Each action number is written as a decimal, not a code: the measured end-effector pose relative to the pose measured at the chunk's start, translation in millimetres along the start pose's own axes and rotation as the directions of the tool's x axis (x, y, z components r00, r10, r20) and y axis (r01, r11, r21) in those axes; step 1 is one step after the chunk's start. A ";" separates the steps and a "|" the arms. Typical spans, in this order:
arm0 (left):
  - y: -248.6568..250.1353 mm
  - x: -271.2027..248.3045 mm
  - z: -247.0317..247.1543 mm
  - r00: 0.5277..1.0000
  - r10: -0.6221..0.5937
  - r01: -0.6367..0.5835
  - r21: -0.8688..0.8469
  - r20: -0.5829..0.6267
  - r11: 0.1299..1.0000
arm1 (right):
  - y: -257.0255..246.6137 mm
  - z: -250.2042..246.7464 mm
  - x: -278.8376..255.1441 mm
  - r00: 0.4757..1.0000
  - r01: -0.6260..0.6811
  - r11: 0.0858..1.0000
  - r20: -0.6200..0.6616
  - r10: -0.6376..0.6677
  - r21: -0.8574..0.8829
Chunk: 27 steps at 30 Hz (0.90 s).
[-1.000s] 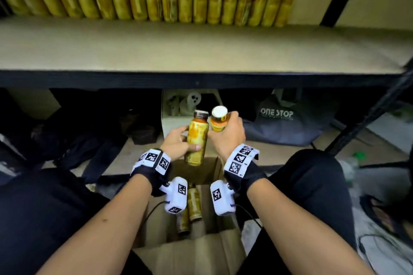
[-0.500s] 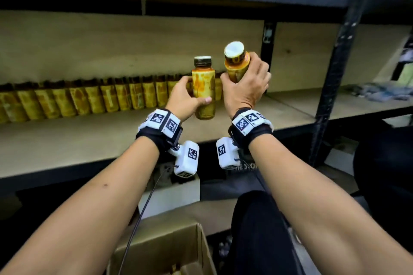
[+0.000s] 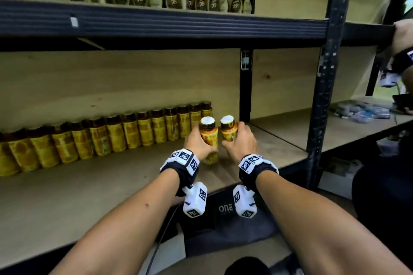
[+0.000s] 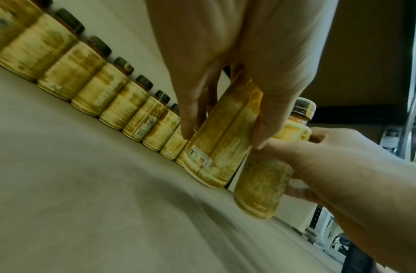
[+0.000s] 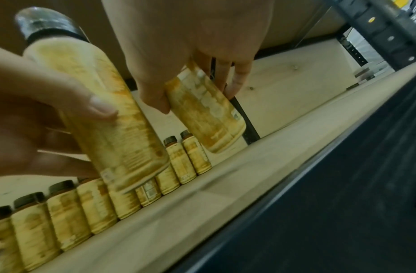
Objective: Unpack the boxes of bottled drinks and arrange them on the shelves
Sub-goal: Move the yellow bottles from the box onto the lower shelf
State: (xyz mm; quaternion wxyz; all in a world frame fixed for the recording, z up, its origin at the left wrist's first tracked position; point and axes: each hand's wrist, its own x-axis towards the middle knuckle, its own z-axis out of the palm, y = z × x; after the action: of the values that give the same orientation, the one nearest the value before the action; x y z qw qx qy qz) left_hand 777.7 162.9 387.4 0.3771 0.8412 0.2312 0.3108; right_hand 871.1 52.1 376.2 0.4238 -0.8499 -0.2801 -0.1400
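Holding one yellow-labelled plastic bottle (image 3: 209,138) each, the left hand (image 3: 197,145) and right hand (image 3: 242,143) grip their bottles, second (image 3: 228,128), clear above the wooden shelf board (image 3: 89,185). Risk: tilted bases could topple the standing row of bottles (image 3: 111,136). Open board lies right of that row, ending at the black upright post (image 3: 245,73).

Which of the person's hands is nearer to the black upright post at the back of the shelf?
The right. The right hand, gripping a bottle, is just left of the post; the left hand, with its own bottle, is farther left, beside the row of bottles.
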 end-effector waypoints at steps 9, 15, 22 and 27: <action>-22.7 95.3 58.3 0.996 0.021 -0.025 0.044 0.089 0.999 | 34.4 25.2 81.7 0.946 -0.203 0.979 0.257 0.199 -0.012; -27.6 160.7 72.9 0.981 0.054 -0.060 0.030 0.185 0.998 | 51.6 45.2 136.3 0.930 -0.192 0.981 0.316 0.190 -0.025; 2.2 244.3 58.0 0.941 0.193 -0.303 0.436 0.278 0.848 | 63.8 70.1 193.5 0.928 -0.193 0.976 0.305 0.214 -0.095; 20.5 299.0 58.3 0.950 0.276 -0.313 0.450 0.148 0.836 | 74.0 93.5 227.0 0.934 -0.188 0.980 0.295 0.200 -0.070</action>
State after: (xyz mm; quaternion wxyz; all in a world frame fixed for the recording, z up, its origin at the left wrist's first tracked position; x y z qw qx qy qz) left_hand 1030.8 308.2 477.2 0.1191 0.9439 0.1523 0.2676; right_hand 1097.6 172.0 380.4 0.3706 -0.8932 -0.2531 0.0277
